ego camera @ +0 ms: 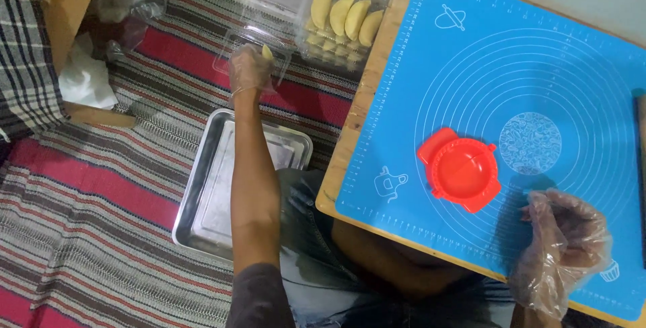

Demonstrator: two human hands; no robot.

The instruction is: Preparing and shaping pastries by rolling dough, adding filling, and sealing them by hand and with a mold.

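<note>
left hand [250,69] pinches a folded dumpling [267,52] over a clear plastic tray [232,49].
soft dough, i'd judge: hold its plump middle lightly. right hand [562,250] loosely curled, empty.

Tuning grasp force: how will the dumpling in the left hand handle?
Likely soft and easily dented: the dumpling looks like raw folded dough, like those in the clear tray. Probably light, since the gloved left hand pinches it by the fingertips. The plastic glove may make it slippery.

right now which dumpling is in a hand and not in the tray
The dumpling pinched by the gloved left hand over the empty clear tray; the other four stand in the next clear tray.
</note>
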